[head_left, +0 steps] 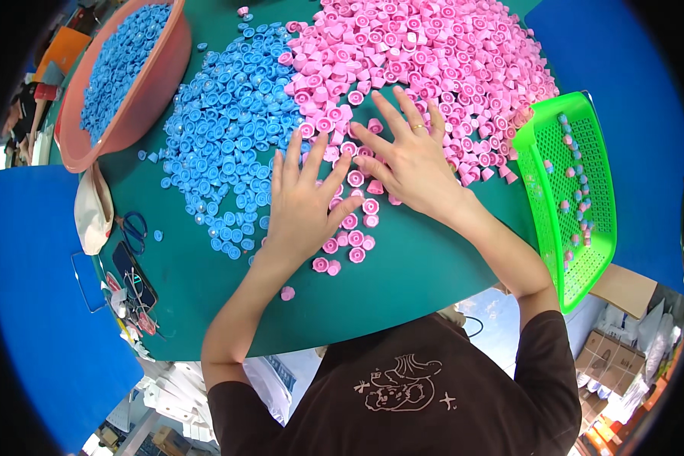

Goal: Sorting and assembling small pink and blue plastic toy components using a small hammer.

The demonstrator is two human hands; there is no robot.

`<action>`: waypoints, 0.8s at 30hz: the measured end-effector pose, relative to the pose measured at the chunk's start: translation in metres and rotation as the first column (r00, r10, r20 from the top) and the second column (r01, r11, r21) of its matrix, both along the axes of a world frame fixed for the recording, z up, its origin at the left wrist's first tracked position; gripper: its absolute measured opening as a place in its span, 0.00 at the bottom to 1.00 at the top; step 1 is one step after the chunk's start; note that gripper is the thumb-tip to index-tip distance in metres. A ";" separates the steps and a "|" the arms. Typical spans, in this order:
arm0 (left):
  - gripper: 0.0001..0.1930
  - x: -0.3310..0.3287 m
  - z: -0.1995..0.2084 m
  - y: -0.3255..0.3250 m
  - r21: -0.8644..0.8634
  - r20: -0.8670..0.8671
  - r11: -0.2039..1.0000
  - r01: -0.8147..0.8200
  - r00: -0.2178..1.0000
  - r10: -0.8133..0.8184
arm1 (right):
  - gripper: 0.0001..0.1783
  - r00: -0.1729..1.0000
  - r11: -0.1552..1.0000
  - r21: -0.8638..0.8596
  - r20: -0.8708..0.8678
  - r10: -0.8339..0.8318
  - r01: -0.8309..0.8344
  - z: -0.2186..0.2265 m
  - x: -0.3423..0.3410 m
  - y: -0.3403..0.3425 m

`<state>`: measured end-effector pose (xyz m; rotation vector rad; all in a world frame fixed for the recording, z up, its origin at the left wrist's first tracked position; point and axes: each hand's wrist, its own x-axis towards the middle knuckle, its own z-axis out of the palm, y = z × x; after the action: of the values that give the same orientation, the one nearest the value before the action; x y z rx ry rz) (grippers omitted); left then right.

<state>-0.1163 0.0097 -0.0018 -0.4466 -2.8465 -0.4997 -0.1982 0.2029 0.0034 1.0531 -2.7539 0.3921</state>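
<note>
My left hand point(300, 209) lies palm down with its fingers stretched, between the pile of small blue caps point(239, 114) and some loose pink cup-shaped pieces point(356, 237). Fingers apart, my right hand point(414, 159) rests over the near edge of the large pink pile point(433, 61). Neither hand grips anything that I can see; what lies under the palms is hidden. Most pink pieces show a round hollow with a ring inside. Clear or pearly beads seem to sit among the blue caps. One pink piece point(287, 293) lies apart near my left forearm.
A salmon-coloured basin point(167, 95) full of blue pieces stands at the far left. At the right, a tilted green basket point(541, 205) holds joined blue-and-pink pieces. Scissors point(134, 232), a phone point(133, 273) and a white pouch point(91, 213) lie along the left edge of the green table point(357, 308).
</note>
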 end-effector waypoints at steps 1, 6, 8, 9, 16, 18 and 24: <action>0.30 0.002 0.002 -0.001 0.006 0.019 1.000 0.004 1.000 -0.005 | 0.25 1.000 1.000 0.010 0.010 -0.007 0.006 0.003 0.000 0.003; 0.30 0.001 0.015 -0.020 0.043 0.063 0.997 -0.070 0.996 0.067 | 0.26 0.999 0.998 0.054 0.019 -0.047 0.046 0.003 -0.003 0.018; 0.29 0.001 0.022 -0.019 0.040 0.073 0.997 -0.071 0.995 0.068 | 0.26 0.998 0.996 0.067 0.018 -0.062 0.061 0.001 -0.012 0.014; 0.28 0.001 0.025 -0.017 0.036 0.078 0.996 -0.077 0.994 0.074 | 0.25 0.998 0.997 0.058 0.021 -0.060 0.059 -0.001 -0.016 0.013; 0.26 0.015 0.033 -0.011 0.103 0.110 0.995 0.006 0.994 -0.017 | 0.24 0.990 0.999 0.049 0.141 -0.010 0.003 0.028 0.007 0.036; 0.25 0.019 0.027 -0.011 0.114 0.116 0.993 0.017 0.993 -0.030 | 0.23 0.979 0.996 0.088 0.202 0.006 -0.024 0.023 0.021 0.042; 0.25 0.023 0.027 -0.002 0.124 0.108 0.992 0.021 0.994 -0.035 | 0.22 0.984 1.000 0.005 0.176 0.006 -0.008 0.015 0.027 0.027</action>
<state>-0.0928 0.0074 0.0247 -0.4502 -2.8959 -0.7208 -0.1711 0.2302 0.0183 1.0785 -2.9072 0.5013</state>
